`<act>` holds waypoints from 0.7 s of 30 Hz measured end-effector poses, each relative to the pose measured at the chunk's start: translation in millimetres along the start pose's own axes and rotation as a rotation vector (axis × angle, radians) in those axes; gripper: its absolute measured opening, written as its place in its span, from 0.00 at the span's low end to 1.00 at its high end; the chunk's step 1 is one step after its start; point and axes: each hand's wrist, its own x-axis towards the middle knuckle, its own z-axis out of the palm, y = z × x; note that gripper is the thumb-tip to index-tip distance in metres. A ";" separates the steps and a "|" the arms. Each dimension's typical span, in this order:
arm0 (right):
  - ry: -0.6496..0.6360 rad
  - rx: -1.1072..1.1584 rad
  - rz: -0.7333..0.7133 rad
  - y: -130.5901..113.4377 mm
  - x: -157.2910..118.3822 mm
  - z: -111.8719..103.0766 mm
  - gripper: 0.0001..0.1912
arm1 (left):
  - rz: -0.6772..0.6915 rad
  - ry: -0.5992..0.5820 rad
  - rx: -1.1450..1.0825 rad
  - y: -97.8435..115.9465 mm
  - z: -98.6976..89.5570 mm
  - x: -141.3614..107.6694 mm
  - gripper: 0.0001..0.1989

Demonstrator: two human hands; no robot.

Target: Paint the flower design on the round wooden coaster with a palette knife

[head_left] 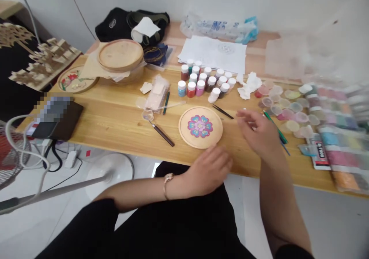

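Flower plate: round pale wooden plate with a raised rim (183, 134), pink, purple and blue flower at its centre; lies flat near the table's (115, 134) front edge, about midway along.
Left hand: left hand (208, 170) at the front edge, just below the plate; fingers loosely bent, nothing visible in them. Contact with the rim: cannot tell. Grip: cannot tell.
Right hand: right hand (257, 132) over the table, right of the plate, fingers curled and blurred; whether it grips anything, cannot tell.
Tools: slim black tweezers (223, 111) just beyond the plate, towards the back edge; dark-handled metal-tipped tool (163, 135) on the plate's left, slanting towards the front edge.
Bottles: cluster of small white-capped bottles of coloured liquid (200, 87) between plate and back edge.
Cups: small clear plastic cups with coloured contents (291, 116) crowded towards the right end.
Plate risk: a left wrist or sleeve catching the rim could push it askew; if the flower is wet (cannot tell), a dragged finger might smear it.
Cup risk: a wide right-hand sweep could tip the cups and mix colours.
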 end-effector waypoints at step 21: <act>-0.123 -0.307 -0.103 42.7 64.9 27.5 0.09 | 0.341 -0.102 0.093 17.8 31.3 16.9 0.24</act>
